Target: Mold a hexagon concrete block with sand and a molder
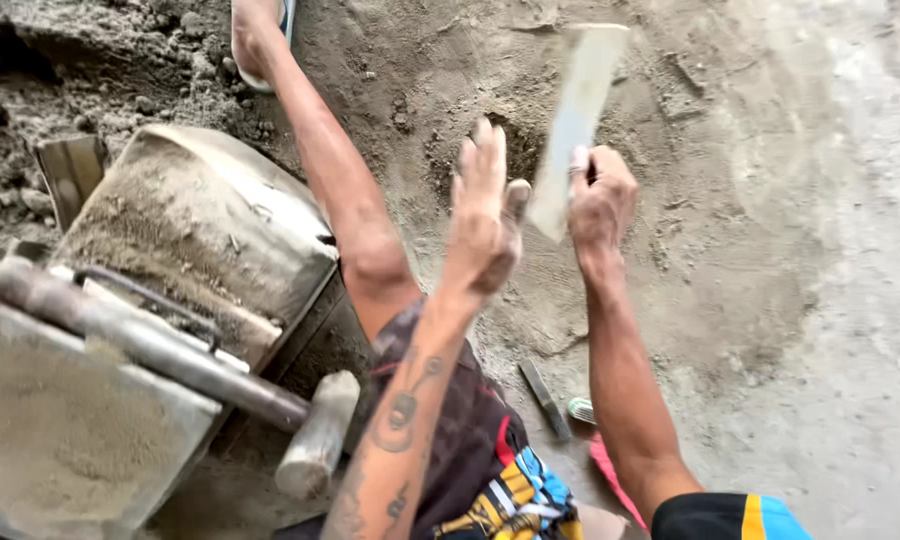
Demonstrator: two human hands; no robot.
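Centrally, the right hand (600, 200) grips a flat, pale, dusty rectangular board (576, 125) above loose grey sand (730, 250); beside it, the left hand (485, 215) is spread open, empty.

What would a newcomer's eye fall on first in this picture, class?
The two raised hands at centre: the right hand grips a pale flat blade, the left hand is open beside it. At left stands a sand-caked metal mould with a heavy bar across it.

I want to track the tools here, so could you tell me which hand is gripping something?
The right hand: it is closed around a pale flat tool, while the left hand is open and holds nothing.
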